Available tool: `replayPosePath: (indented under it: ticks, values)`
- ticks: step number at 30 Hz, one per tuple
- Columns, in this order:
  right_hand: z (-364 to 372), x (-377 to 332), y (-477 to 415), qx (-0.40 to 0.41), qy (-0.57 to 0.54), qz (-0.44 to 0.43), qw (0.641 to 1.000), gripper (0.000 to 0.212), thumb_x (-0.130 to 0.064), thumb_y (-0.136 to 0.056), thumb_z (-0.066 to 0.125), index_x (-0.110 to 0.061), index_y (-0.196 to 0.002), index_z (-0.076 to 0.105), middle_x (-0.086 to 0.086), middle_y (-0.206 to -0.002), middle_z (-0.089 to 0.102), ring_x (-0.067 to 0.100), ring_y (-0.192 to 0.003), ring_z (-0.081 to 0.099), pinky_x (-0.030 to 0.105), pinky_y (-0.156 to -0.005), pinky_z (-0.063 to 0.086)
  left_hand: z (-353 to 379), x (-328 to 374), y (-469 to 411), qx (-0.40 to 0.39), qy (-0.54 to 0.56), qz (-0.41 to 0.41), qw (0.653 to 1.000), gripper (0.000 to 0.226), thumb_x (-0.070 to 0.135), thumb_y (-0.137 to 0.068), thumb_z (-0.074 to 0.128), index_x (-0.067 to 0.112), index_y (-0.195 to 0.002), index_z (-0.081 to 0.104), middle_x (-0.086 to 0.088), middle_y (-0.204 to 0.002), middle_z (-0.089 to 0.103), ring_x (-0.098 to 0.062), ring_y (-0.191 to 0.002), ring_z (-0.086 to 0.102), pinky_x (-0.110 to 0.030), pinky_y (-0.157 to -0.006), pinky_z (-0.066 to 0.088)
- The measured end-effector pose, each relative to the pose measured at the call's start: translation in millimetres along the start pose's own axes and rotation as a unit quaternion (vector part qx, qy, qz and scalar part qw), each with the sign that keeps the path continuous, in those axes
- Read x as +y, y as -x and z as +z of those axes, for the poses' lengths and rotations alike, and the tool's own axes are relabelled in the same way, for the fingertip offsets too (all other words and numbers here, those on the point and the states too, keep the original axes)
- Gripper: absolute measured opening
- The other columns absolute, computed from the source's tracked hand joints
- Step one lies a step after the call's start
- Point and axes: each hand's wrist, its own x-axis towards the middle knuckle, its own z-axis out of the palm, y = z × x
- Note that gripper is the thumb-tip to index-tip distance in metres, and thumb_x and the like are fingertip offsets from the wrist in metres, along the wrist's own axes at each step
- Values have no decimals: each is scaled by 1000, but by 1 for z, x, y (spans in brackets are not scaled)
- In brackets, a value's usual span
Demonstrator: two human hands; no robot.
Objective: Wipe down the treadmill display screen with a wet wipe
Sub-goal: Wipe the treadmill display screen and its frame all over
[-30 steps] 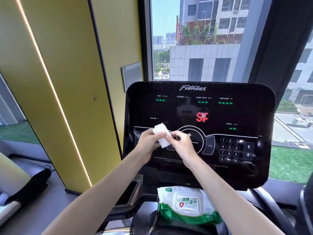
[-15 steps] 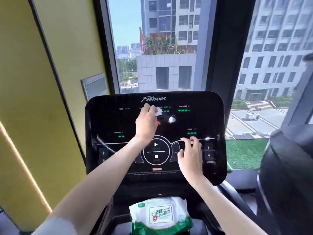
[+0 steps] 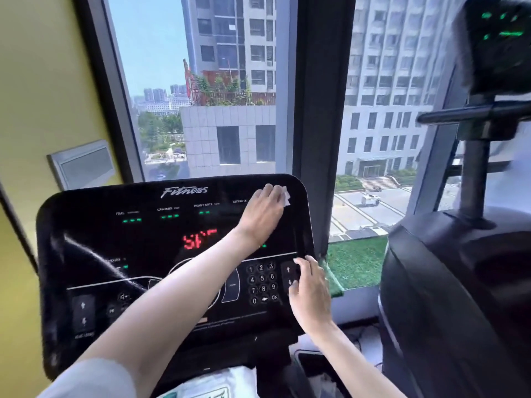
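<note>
The black glossy treadmill display screen (image 3: 115,239) fills the lower left, with green readouts, red digits and a number keypad. My left hand (image 3: 263,216) reaches across to the screen's upper right corner and presses a white wet wipe (image 3: 286,195) flat against the glass; only the wipe's edge shows past my fingers. My right hand (image 3: 309,294) rests with spread fingers on the screen's lower right edge, beside the speed arrows, holding nothing.
A white and green wet wipe pack (image 3: 212,387) lies below the console at the bottom edge. A second black machine (image 3: 448,297) stands close on the right. A yellow wall (image 3: 43,96) is on the left, and a large window (image 3: 230,90) lies behind the console.
My left hand has slid the wipe from the upper middle of the screen to its upper right corner. My right hand has shifted right to the screen's edge. The view has turned rightward.
</note>
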Motion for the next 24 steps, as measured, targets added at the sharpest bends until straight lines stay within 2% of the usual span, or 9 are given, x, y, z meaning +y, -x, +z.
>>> replayPosePath:
  ticks: [2,3,5,7,10,12,16,20,24]
  values:
    - [0,4,1,-9,-14,7,1000,47,5,-75,59,-10,-120,53,9,-134,49,25,-122,48,39,-100,38,-1,10,2,-19,-28,68,997,39,-1,-75,36,7,-99,66,-3,-89,60,-19,-79,55,-28,-59,45]
    - [0,6,2,-13,-21,11,1000,46,5,-76,57,-10,-119,53,8,-134,48,25,-124,47,39,-101,36,0,8,1,-9,-54,87,995,39,-1,-75,36,7,-97,66,-2,-89,59,-18,-78,55,-28,-58,45]
    - [-2,10,4,-12,-34,17,999,39,7,-77,55,-10,-112,54,9,-133,49,24,-125,46,37,-102,34,1,-1,-4,17,-41,69,997,31,-1,-71,54,2,-101,63,-5,-87,59,-21,-78,55,-31,-60,47]
    - [-2,14,6,-5,-47,23,999,30,11,-75,52,-8,-98,56,10,-127,53,25,-126,46,36,-101,33,2,-7,-5,20,-31,20,999,38,3,-68,67,-1,-106,61,-6,-85,58,-23,-78,55,-32,-61,46]
    - [-3,20,8,-2,-56,16,998,27,15,-72,50,-8,-85,55,10,-121,57,22,-128,44,37,-100,34,9,16,3,37,-50,44,997,29,1,-77,45,2,-99,64,-5,-83,57,-22,-77,54,-31,-58,43]
    - [-1,24,12,-5,-58,30,998,29,17,-70,48,-9,-82,54,12,-124,56,24,-128,44,39,-99,34,12,37,17,13,-27,66,997,38,2,-76,33,4,-91,67,-5,-84,58,-22,-77,55,-30,-59,46]
    - [1,27,23,-12,-76,50,996,30,17,-73,45,-12,-80,50,16,-131,52,28,-126,46,42,-100,39,25,65,49,-4,5,78,997,29,4,-65,48,6,-88,66,-5,-84,57,-22,-76,54,-29,-60,46]
    - [0,28,35,-39,-71,84,993,27,15,-77,43,-8,-85,55,13,-130,52,26,-129,42,40,-100,37,43,97,91,-37,17,113,993,29,10,-70,64,4,-98,67,-6,-94,59,-22,-85,56,-29,-71,48]
    - [-2,29,50,-70,-46,106,991,24,12,-79,42,-7,-87,54,11,-129,51,28,-122,47,39,-96,38,49,118,115,-61,45,132,988,33,16,-68,71,6,-99,69,-4,-95,60,-20,-86,57,-27,-69,49]
